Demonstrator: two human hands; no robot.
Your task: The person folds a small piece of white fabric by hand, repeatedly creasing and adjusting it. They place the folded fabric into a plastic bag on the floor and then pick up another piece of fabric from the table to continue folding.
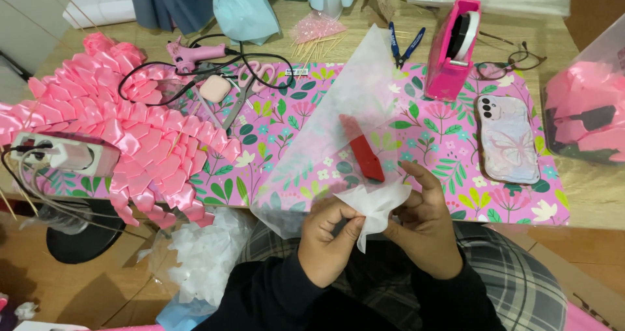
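Observation:
My left hand (329, 234) and my right hand (423, 219) both pinch a gathered piece of white tissue-like paper (374, 207) at the near edge of the table. A large translucent white sheet (338, 126) fans up and away from my hands over the pink floral mat (443, 142). Under the sheet lies a red utility knife (364, 155).
A heap of folded pink satin ribbon (124, 129) with a white power strip (62, 154) fills the left. A pink glue gun (192, 52), scissors (244, 90), a pink tape dispenser (452, 48), glasses (511, 62), a phone (508, 139) and blue pliers (403, 44) lie around.

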